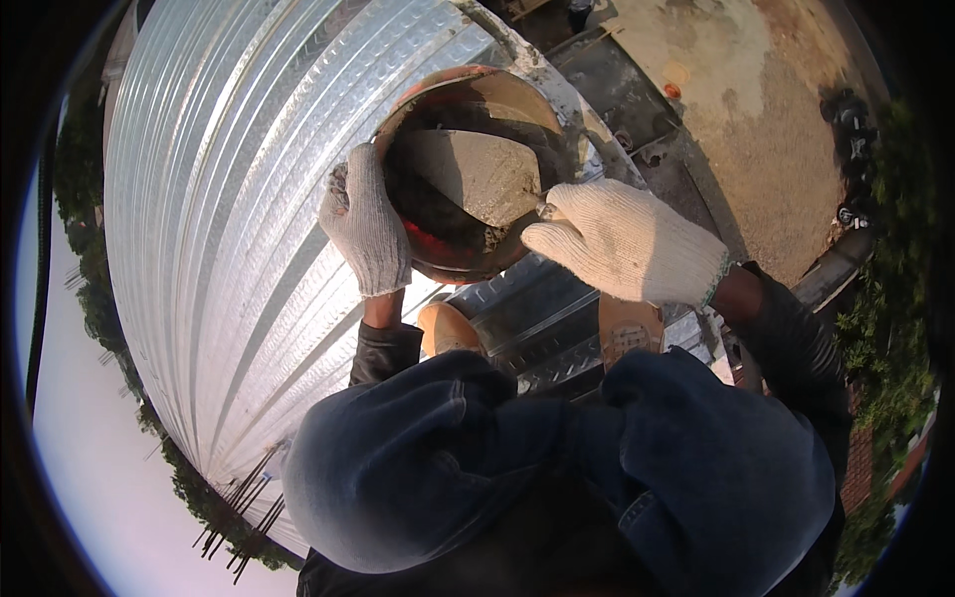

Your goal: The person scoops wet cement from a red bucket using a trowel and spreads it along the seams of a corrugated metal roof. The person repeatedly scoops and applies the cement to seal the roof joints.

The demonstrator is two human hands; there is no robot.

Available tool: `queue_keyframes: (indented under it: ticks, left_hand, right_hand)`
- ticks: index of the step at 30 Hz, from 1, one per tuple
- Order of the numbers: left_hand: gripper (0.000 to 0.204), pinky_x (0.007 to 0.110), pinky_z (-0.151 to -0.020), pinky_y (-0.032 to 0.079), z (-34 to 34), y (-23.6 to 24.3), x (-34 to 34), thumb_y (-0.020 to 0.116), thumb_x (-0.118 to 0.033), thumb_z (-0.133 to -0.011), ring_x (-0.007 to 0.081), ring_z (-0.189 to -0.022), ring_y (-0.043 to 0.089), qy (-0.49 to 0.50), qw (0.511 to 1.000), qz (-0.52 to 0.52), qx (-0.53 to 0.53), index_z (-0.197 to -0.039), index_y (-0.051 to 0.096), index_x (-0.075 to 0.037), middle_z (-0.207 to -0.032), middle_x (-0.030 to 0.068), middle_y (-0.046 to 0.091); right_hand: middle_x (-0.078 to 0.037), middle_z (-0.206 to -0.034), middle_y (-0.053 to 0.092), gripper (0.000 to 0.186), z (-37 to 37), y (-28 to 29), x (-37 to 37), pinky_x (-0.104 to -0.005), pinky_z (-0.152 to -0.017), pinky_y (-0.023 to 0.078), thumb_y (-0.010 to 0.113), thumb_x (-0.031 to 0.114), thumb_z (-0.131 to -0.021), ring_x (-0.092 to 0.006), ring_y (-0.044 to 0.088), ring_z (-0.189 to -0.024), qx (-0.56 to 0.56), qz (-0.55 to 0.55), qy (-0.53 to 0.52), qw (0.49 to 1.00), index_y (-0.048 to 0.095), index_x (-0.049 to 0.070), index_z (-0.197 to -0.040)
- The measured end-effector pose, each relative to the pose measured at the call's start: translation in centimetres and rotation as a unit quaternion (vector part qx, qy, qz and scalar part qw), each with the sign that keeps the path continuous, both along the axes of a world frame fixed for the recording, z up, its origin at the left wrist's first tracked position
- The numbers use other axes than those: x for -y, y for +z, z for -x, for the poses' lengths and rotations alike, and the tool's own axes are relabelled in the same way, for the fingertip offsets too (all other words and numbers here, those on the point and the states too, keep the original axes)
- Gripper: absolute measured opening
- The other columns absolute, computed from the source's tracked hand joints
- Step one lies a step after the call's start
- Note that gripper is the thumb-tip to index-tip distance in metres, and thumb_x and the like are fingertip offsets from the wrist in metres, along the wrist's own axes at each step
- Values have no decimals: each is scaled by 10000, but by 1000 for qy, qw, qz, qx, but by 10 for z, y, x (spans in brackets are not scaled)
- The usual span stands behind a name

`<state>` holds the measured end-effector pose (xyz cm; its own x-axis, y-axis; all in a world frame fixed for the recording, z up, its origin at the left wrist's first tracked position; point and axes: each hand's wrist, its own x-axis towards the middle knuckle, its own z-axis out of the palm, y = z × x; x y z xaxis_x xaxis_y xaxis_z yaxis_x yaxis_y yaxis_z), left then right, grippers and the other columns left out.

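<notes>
A reddish bucket point(476, 271), caked with grey on its inside, stands in front of my boots and holds wet grey mortar point(468, 169). My left hand point(368, 224), in a white knitted glove with dirty fingertips, is closed at the bucket's left rim. Over the right rim reaches my gloved right hand point(632, 239), closed round a tool whose short neck shows at the fingertips. It looks like a trowel point(544, 208); the glove hides its handle, and its blade is hard to tell from the mortar.
Shiny ribbed metal decking point(249, 199) spreads to the left and under my boots point(631, 326). A mortar-spattered edge point(597, 124) runs along its right side, with a drop to the ground point(736, 129) below. Steel bars point(244, 507) stick out at the lower left.
</notes>
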<state>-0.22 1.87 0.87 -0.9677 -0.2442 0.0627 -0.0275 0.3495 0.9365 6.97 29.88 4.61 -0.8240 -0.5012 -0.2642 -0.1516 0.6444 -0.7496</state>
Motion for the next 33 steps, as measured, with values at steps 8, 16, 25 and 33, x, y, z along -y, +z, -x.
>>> queue_keyframes:
  ticks: [8, 16, 25, 33]
  left_hand:
    - [356, 291, -804, 509, -2, 19, -9, 664, -270, -1120, 88, -873, 600, -5, 999, 31, -10, -1105, 791, 62, -932, 27, 720]
    - [315, 292, -850, 561, 3, 7, -19, 678, -256, -1119, 111, -947, 687, -27, 1000, 7, 6, -1181, 758, 43, -1034, 64, 766]
    - [302, 294, -822, 566, 4, 10, -10, 671, -267, -1122, 126, -926, 697, -20, 999, 43, 8, -1169, 729, 26, -1051, 71, 758]
    - [308, 294, -836, 556, 18, -6, 50, 646, -263, -1128, 123, -936, 676, 29, 999, 46, -3, -1167, 742, 27, -1042, 61, 744]
  right_hand:
    - [-212, -972, 757, 363, -8, -20, -23, -483, -809, 607, 675, 377, -1050, -417, 753, -913, -31, -54, -14, 998, 743, 23, -1085]
    - [-187, -830, 706, 255, -28, -9, -34, -492, -661, 568, 749, 300, -989, -392, 722, -767, -83, -68, -12, 994, 711, 50, -1012]
    - [-166, -847, 730, 298, -35, -36, 5, -497, -758, 590, 737, 370, -995, -382, 746, -842, -72, 38, -15, 997, 709, 79, -1053]
    - [-176, -883, 749, 437, -16, -18, -35, -486, -770, 592, 713, 495, -1033, -385, 763, -852, 80, 104, -17, 991, 728, 59, -1016]
